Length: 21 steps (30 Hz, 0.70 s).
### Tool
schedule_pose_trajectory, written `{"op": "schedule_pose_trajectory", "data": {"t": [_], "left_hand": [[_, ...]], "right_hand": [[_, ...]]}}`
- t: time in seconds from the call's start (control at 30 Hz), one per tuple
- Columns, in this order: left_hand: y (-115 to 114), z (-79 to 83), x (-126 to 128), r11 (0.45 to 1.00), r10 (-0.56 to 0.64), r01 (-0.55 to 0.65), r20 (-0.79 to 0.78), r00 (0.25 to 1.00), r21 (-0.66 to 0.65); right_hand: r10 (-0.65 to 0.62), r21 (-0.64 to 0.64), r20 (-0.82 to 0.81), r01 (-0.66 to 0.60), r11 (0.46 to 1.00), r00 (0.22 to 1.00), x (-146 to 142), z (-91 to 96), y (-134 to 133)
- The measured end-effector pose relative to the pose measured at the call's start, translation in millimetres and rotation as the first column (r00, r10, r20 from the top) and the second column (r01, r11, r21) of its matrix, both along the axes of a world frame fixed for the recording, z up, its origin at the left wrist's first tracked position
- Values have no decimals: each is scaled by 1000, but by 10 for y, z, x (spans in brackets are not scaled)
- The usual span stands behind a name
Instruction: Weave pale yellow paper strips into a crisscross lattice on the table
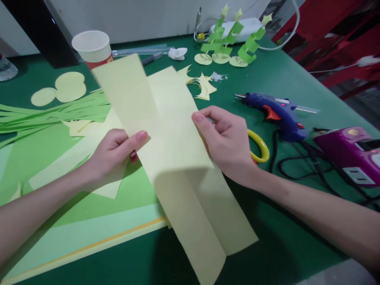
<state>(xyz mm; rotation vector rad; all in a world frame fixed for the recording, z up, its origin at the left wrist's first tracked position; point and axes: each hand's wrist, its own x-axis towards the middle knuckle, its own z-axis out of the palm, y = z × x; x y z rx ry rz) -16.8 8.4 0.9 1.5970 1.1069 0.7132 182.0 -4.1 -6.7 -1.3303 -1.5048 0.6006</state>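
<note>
A long piece of pale yellow paper (178, 146) is held up over the green table, creased lengthwise and tilted. My left hand (118, 152) pinches its left edge, thumb on top. On the opposite edge, my right hand (227, 140) grips it between thumb and curled fingers. The upper end shows two flaps spread apart, and the lower end hangs toward me in partial shadow. Just behind my right hand, a yellow ring-shaped handle (261, 146) shows, its other parts hidden.
Green sheets (133, 202), green strips (53, 113) and pale discs (71, 85) lie left. A paper cup (92, 45), paper scraps (204, 85) and several curled green strip decorations (221, 37) stand behind. A blue glue gun (276, 111) and corded purple box (353, 154) are right.
</note>
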Motion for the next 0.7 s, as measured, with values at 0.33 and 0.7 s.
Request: {"op": "schedule_pose_trajectory", "data": {"t": [0.33, 0.7], "left_hand": [[8, -26, -11, 996, -87, 86, -36, 996, -18], [-3, -62, -9, 996, -28, 30, 24, 999, -87]], "right_hand": [[-77, 98, 87, 68, 993, 993, 0, -28, 11], [-132, 55, 61, 129, 990, 989, -55, -65, 20]]}}
